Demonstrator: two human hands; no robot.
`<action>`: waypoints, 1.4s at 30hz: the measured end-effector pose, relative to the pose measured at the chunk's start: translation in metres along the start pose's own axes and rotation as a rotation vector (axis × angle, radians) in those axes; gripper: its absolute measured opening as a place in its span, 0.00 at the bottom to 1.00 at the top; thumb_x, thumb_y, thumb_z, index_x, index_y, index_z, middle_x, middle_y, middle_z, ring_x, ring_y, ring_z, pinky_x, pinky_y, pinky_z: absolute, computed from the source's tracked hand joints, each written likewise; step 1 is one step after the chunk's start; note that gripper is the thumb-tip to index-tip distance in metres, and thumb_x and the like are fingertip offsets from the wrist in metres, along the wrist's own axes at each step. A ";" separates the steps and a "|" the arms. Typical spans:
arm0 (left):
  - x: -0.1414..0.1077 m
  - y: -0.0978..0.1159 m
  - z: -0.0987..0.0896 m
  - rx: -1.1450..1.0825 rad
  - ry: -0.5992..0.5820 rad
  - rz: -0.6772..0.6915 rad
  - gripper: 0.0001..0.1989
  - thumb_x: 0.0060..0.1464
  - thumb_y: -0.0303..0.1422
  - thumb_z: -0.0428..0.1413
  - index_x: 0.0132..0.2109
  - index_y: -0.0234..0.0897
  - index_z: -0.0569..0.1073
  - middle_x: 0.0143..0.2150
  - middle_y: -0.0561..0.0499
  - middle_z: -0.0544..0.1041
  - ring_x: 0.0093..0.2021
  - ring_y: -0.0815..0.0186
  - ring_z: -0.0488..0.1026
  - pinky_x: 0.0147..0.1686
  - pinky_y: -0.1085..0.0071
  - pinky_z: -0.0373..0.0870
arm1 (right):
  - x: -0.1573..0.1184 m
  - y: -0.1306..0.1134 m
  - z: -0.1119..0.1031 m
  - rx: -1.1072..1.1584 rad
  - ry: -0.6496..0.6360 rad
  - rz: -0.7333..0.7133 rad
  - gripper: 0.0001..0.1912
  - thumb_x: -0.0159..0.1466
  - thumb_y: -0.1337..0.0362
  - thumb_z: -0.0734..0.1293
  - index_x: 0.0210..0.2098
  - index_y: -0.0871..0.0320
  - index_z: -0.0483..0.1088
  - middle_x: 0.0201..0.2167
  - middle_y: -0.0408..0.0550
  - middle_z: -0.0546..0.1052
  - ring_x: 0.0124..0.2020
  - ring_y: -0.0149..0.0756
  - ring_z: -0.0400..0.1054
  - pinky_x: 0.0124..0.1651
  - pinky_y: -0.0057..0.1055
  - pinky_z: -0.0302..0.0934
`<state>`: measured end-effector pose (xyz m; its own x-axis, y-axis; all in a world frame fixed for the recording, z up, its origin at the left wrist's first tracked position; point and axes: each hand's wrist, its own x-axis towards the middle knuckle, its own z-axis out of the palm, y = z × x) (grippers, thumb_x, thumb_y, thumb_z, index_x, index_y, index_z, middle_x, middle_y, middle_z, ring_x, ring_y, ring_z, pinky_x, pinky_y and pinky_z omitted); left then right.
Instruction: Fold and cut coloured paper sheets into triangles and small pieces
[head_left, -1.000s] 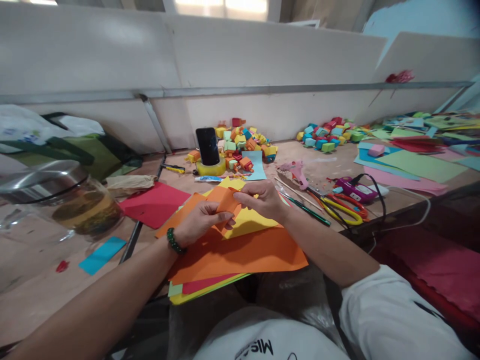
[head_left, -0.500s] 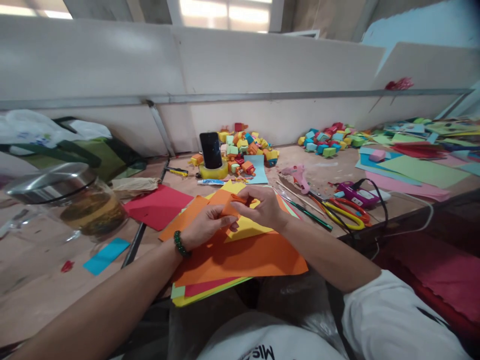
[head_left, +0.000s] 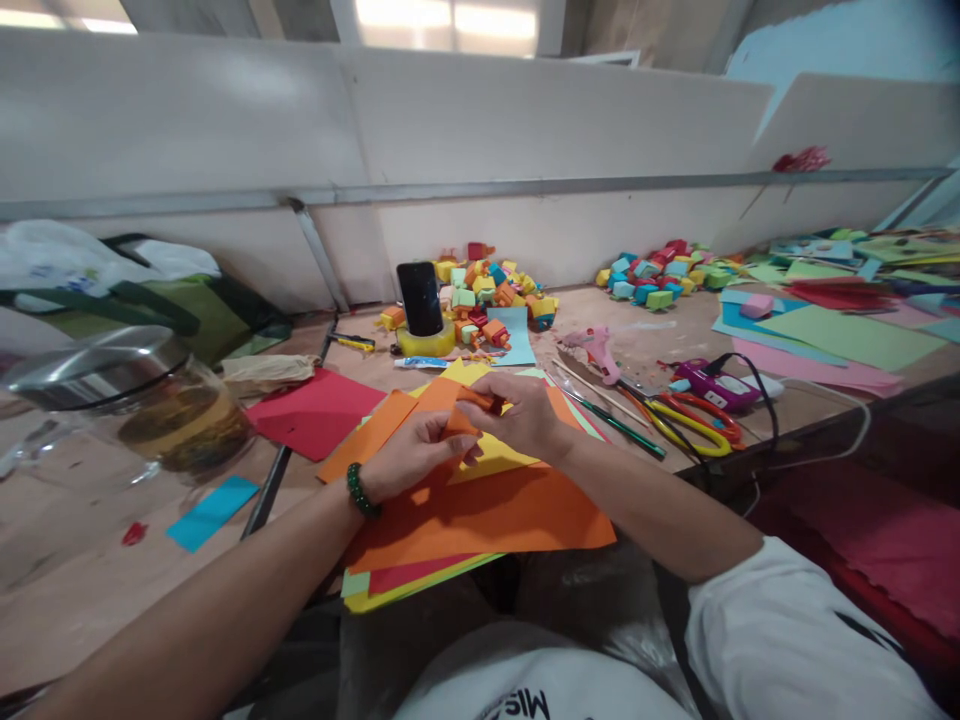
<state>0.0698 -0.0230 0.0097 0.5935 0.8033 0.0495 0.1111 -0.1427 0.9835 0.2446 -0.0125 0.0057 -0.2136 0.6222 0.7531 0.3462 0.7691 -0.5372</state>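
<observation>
My left hand [head_left: 416, 452], with a green bead bracelet [head_left: 361, 490] at the wrist, pinches the lower end of a small orange paper strip [head_left: 459, 421]. The fingers of my right hand [head_left: 525, 412] are closed on the strip's upper end, which looks folded or curled; the fingers hide part of it. Both hands are above a yellow sheet [head_left: 510, 456] and a large orange sheet [head_left: 487, 512], which top a stack of coloured paper overhanging the table's front edge.
Behind stand a phone [head_left: 421, 298], a tape roll [head_left: 427, 342] and piles of small paper cubes [head_left: 487, 290]. To the right lie a pink glue gun [head_left: 600, 352], scissors [head_left: 694, 428] and a purple power strip [head_left: 716, 386]. A glass jar [head_left: 180, 420] stands left, near a blue paper piece [head_left: 213, 512].
My right hand has shifted very slightly left and its fingers have turned a little around the orange strip. My left hand keeps its grip almost in place.
</observation>
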 end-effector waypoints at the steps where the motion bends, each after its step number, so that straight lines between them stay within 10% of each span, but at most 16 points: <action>1: 0.000 0.002 0.001 -0.015 -0.006 0.008 0.22 0.46 0.52 0.63 0.32 0.34 0.75 0.28 0.50 0.77 0.29 0.68 0.73 0.33 0.72 0.73 | 0.000 0.000 -0.001 0.027 -0.020 0.019 0.10 0.59 0.61 0.67 0.24 0.58 0.67 0.20 0.39 0.66 0.22 0.25 0.56 0.26 0.24 0.53; 10: -0.003 0.005 0.001 -0.122 -0.008 -0.063 0.22 0.38 0.45 0.68 0.28 0.35 0.68 0.22 0.57 0.69 0.21 0.74 0.66 0.22 0.76 0.66 | 0.011 -0.007 -0.022 0.494 -0.286 0.276 0.14 0.62 0.55 0.65 0.30 0.60 0.72 0.22 0.42 0.72 0.21 0.27 0.67 0.25 0.24 0.62; 42: -0.004 0.008 0.005 0.085 0.004 -0.128 0.29 0.47 0.61 0.54 0.30 0.36 0.67 0.23 0.56 0.70 0.20 0.73 0.66 0.21 0.76 0.66 | 0.020 0.001 -0.025 0.453 -0.313 0.472 0.19 0.52 0.50 0.73 0.21 0.61 0.71 0.16 0.40 0.72 0.16 0.25 0.67 0.20 0.23 0.64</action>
<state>0.0723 -0.0306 0.0166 0.5674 0.8201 -0.0744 0.2529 -0.0876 0.9635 0.2635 -0.0032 0.0294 -0.4097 0.8633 0.2946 0.0683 0.3511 -0.9338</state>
